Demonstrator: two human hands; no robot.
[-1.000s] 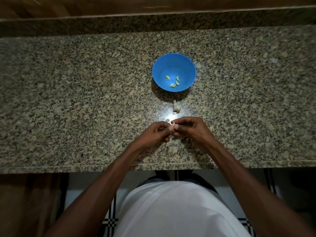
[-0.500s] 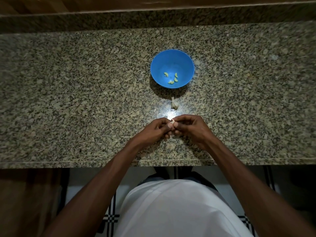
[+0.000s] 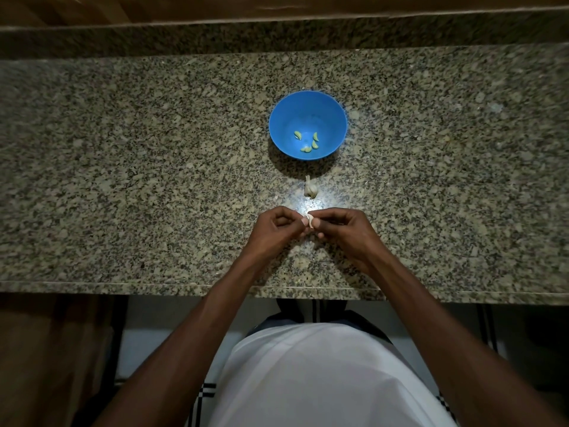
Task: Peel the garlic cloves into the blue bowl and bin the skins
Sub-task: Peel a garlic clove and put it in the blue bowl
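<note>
A blue bowl (image 3: 334,114) stands on the granite counter and holds several peeled, pale yellow garlic cloves (image 3: 308,142). Just in front of it lies the remainder of the garlic bulb (image 3: 310,188), still in its white skin. Nearer the counter's front edge, my left hand (image 3: 274,231) and my right hand (image 3: 346,231) meet fingertip to fingertip. Between them they pinch a single small clove (image 3: 310,220) with whitish skin on it. Most of that clove is hidden by my fingers.
The speckled granite counter (image 3: 138,180) runs the full width of the view, with a raised granite ledge (image 3: 184,38) along the back. Below the front edge (image 3: 123,286) I see my white shirt and a tiled floor. No bin is in view.
Both hands stay together on the clove, with only small finger shifts. The view has moved slightly, so the bowl and bulb sit a little differently in frame.
</note>
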